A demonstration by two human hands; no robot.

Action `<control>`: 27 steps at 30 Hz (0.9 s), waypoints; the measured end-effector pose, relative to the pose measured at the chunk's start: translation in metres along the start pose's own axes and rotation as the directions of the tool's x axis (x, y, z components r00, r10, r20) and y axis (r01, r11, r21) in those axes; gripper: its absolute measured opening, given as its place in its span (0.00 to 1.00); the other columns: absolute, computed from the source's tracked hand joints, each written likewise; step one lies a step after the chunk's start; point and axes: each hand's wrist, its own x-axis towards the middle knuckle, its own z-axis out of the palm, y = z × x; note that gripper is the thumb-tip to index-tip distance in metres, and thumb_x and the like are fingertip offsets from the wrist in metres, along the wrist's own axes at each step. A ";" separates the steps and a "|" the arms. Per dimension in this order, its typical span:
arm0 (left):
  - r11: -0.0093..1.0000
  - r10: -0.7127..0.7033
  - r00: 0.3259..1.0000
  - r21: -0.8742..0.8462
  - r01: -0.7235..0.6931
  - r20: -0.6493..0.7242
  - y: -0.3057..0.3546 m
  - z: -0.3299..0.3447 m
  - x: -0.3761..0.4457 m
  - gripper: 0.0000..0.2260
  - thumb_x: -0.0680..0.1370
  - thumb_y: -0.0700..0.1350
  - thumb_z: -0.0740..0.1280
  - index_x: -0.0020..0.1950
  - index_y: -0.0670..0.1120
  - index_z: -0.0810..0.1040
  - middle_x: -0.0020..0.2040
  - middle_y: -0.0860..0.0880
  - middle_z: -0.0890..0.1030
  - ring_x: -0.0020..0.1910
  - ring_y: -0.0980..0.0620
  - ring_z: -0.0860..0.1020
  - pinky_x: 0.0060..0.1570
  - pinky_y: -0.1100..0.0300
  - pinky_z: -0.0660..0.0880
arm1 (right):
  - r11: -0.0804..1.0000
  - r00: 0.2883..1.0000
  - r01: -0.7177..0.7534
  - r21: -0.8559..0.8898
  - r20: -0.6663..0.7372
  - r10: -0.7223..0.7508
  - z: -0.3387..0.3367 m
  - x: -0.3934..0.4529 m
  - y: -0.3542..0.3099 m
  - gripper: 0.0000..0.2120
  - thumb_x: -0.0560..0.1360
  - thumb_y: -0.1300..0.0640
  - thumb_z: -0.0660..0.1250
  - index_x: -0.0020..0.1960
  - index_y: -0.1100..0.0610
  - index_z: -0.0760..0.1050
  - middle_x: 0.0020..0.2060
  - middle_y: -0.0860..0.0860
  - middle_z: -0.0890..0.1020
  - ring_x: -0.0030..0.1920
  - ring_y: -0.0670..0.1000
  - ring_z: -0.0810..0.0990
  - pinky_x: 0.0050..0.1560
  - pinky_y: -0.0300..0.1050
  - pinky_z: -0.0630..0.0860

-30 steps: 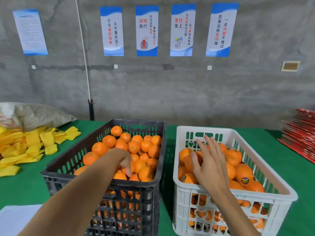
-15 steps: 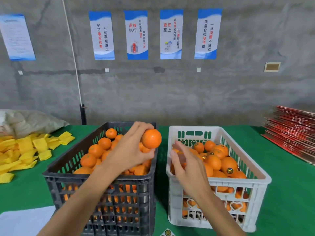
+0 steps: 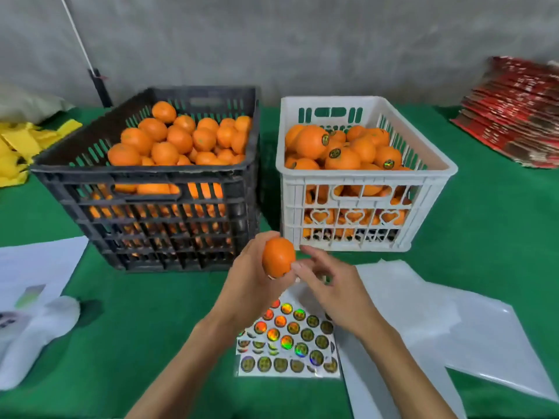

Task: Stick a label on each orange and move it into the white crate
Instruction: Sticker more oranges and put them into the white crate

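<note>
Left hand: gripping one orange with fingers curled round it, holding it above the green table in front of both crates.
Right hand: fingers loosely spread, one fingertip touching the orange at its 4 o'clock side; whether it is pinching a label, I cannot tell.
Sticker sheet: lying flat at 6 o'clock from the orange, partly under both wrists.
Black crate: sitting at 11 o'clock, heaped with plain oranges.
White crate: sitting at 1 o'clock, holding labelled oranges.
White sheets: lying at 4 o'clock.
</note>
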 end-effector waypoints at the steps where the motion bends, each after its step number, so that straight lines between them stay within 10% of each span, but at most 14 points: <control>1: 0.997 -0.069 0.998 -0.041 0.069 0.003 -0.010 0.011 -0.007 0.28 0.75 0.53 0.79 0.70 0.62 0.69 0.63 0.58 0.77 0.54 0.59 0.80 0.53 0.60 0.80 | 0.993 1.000 -0.013 -0.114 0.024 0.016 0.000 -0.006 0.010 0.31 0.75 0.27 0.62 0.71 0.42 0.75 0.61 0.39 0.83 0.62 0.38 0.78 0.63 0.40 0.75; 8: 0.923 -0.304 0.951 -0.262 0.281 -0.050 -0.043 0.054 -0.041 0.26 0.78 0.56 0.75 0.69 0.71 0.65 0.64 0.56 0.76 0.48 0.55 0.84 0.42 0.66 0.78 | 0.797 0.986 -0.014 -0.603 0.122 0.110 0.010 -0.042 0.052 0.45 0.77 0.26 0.57 0.82 0.56 0.58 0.82 0.50 0.59 0.81 0.50 0.55 0.78 0.39 0.46; 12: 0.918 -0.321 0.942 -0.277 0.283 -0.101 -0.046 0.058 -0.046 0.26 0.77 0.58 0.75 0.70 0.68 0.65 0.60 0.53 0.78 0.43 0.52 0.84 0.42 0.59 0.81 | 0.743 0.997 0.016 -0.670 0.062 0.035 0.012 -0.048 0.053 0.36 0.81 0.34 0.58 0.78 0.58 0.69 0.78 0.54 0.67 0.80 0.55 0.62 0.80 0.50 0.54; 16: 0.941 -0.271 0.956 -0.241 0.239 -0.112 -0.050 0.061 -0.050 0.27 0.77 0.57 0.76 0.70 0.67 0.66 0.62 0.58 0.76 0.51 0.52 0.83 0.51 0.56 0.83 | 0.781 0.995 0.043 -0.623 -0.045 -0.091 0.013 -0.046 0.055 0.18 0.79 0.46 0.71 0.63 0.56 0.84 0.67 0.52 0.81 0.66 0.57 0.78 0.71 0.52 0.71; 19: 0.960 -0.231 0.965 -0.193 0.205 -0.121 -0.053 0.062 -0.050 0.29 0.76 0.55 0.77 0.69 0.70 0.65 0.64 0.63 0.73 0.55 0.59 0.80 0.50 0.70 0.77 | 0.901 0.988 -0.095 -0.423 -0.149 0.034 0.017 -0.040 0.055 0.16 0.77 0.44 0.72 0.59 0.52 0.86 0.64 0.44 0.82 0.64 0.48 0.76 0.68 0.50 0.72; 27: 0.982 -0.175 0.979 -0.093 0.165 -0.106 -0.053 0.063 -0.051 0.31 0.76 0.51 0.78 0.70 0.71 0.64 0.65 0.64 0.72 0.58 0.55 0.79 0.55 0.58 0.79 | 0.962 0.942 -0.263 0.076 -0.193 0.273 0.021 -0.030 0.064 0.04 0.74 0.51 0.77 0.46 0.41 0.87 0.55 0.32 0.80 0.63 0.38 0.73 0.67 0.52 0.73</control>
